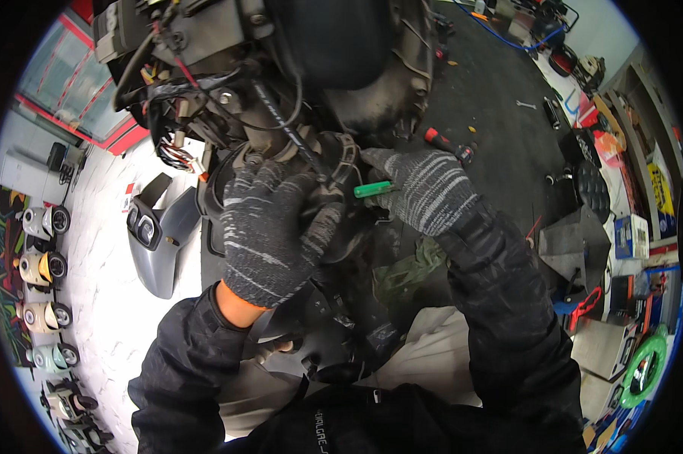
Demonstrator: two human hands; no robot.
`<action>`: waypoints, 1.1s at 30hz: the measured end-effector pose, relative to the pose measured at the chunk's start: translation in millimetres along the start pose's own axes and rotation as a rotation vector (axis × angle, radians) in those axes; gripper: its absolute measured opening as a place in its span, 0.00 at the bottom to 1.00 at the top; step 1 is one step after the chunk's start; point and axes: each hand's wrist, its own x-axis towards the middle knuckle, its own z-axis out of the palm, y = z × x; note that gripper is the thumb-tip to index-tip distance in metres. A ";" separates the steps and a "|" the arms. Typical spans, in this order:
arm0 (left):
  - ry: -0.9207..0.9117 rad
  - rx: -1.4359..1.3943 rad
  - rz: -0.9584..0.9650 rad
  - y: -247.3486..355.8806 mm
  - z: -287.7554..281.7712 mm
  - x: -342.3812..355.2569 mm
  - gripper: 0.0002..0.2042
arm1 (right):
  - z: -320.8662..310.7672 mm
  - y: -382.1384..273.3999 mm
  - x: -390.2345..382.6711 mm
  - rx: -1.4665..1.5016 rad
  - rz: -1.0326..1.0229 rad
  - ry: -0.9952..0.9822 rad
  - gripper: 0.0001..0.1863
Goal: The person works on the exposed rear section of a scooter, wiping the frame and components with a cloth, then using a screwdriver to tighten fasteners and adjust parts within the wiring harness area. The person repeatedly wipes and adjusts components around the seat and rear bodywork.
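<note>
Both of my hands wear dark grey knit gloves with light streaks. My left hand [269, 234] lies over the black round rubber-like part [341, 227] beneath the machine, its fingers curled onto it. Beside those fingers runs a curved band [345, 155], next to a black cable [284, 125] with pale print. To the right, my right hand [432, 185] closes on a tool with a green handle [373, 189], which points left toward the round part. The tool's working end does not show. Above both hands hangs the worn motor-scooter body [330, 41], with exposed wiring [171, 147].
A grey fairing panel [160, 234] with a lamp rests on the white floor at left. Right of my hands, a red-and-black tool [451, 144] lies on the dark mat [500, 98], near a wrench [526, 104]. A green cloth [409, 268] lies below my right hand. Boxes [630, 236] line the right.
</note>
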 end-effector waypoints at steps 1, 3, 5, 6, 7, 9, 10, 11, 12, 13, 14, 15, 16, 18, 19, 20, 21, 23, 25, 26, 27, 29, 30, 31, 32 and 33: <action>-0.035 -0.015 -0.053 1.5 0.6 0.0 0.24 | 1.7 0.3 -1.9 0.016 -0.025 0.044 0.35; 0.030 0.124 0.054 6.5 3.6 -0.2 0.26 | 4.2 -0.5 -6.1 -0.048 -0.036 0.084 0.34; 0.117 0.351 0.105 14.0 8.8 0.0 0.29 | 7.1 -1.4 -7.7 -0.051 -0.038 0.093 0.32; 0.125 0.370 0.093 16.7 11.0 1.1 0.29 | 7.8 -1.1 -7.8 -0.018 -0.028 0.077 0.33; 0.134 0.390 0.081 18.6 13.0 3.2 0.29 | 7.7 -0.6 -6.3 0.021 -0.003 0.052 0.33; 0.119 0.404 0.050 21.5 15.5 5.6 0.28 | 4.5 1.9 -2.0 0.093 0.005 0.067 0.34; 0.124 0.396 0.058 22.1 16.4 6.4 0.27 | 1.7 3.3 -0.7 0.126 -0.019 0.079 0.34; 0.130 0.389 0.067 22.0 16.9 7.0 0.27 | -2.4 5.2 3.1 0.170 -0.044 0.089 0.33; 0.144 0.378 0.077 21.2 17.0 7.3 0.27 | -6.2 5.7 6.6 0.201 -0.011 0.027 0.33; 0.140 0.365 0.066 20.9 18.1 6.7 0.26 | -9.9 6.0 8.0 0.185 -0.001 0.008 0.33; 0.138 0.365 0.057 20.5 19.2 5.9 0.26 | -13.5 5.7 10.2 0.151 0.004 0.005 0.32; 0.138 0.366 0.047 19.3 20.0 5.5 0.27 | -13.5 1.8 11.7 0.078 0.032 -0.046 0.31; 0.130 0.368 0.028 18.7 21.2 4.9 0.28 | -13.5 -1.8 13.6 0.002 0.041 -0.059 0.30; 0.140 0.376 0.025 17.6 23.0 4.0 0.28 | -8.3 -10.2 11.7 -0.030 0.088 -0.014 0.29; 0.140 0.373 0.020 17.4 23.4 3.6 0.28 | -5.3 -12.8 10.0 -0.038 0.095 0.041 0.28; 0.145 0.369 0.014 17.2 23.6 3.3 0.28 | -1.9 -14.5 8.4 -0.052 0.115 0.068 0.28; 0.147 0.373 0.023 17.6 23.7 3.0 0.29 | 0.8 -14.9 7.5 -0.089 0.112 0.071 0.27; 0.149 0.386 0.031 18.6 23.1 2.6 0.30 | 5.9 -14.0 5.5 -0.092 0.089 0.121 0.25; 0.155 0.405 0.054 20.0 22.3 2.5 0.30 | 9.4 -12.8 5.3 -0.082 0.051 0.194 0.21; 0.167 0.427 0.073 20.8 22.1 2.7 0.31 | 10.3 -12.1 5.5 -0.085 0.048 0.188 0.21; 0.140 0.430 0.048 21.4 22.5 3.1 0.31 | 11.3 -12.2 5.7 -0.087 0.046 0.183 0.20; 0.123 0.458 0.015 22.1 23.7 4.1 0.31 | 12.4 -12.8 5.5 -0.095 0.042 0.182 0.19; 0.125 0.443 0.007 22.2 24.5 4.4 0.31 | 12.8 -13.4 5.1 -0.102 0.039 0.187 0.19; 0.128 0.427 -0.002 22.0 25.4 4.7 0.31 | 13.1 -14.0 4.4 -0.110 0.037 0.191 0.18; 0.137 0.412 -0.005 21.5 26.2 4.7 0.30 | 13.4 -14.6 3.7 -0.104 0.032 0.215 0.18; 0.141 0.410 -0.008 21.1 27.0 4.6 0.30 | 13.6 -15.0 2.7 -0.098 0.026 0.237 0.17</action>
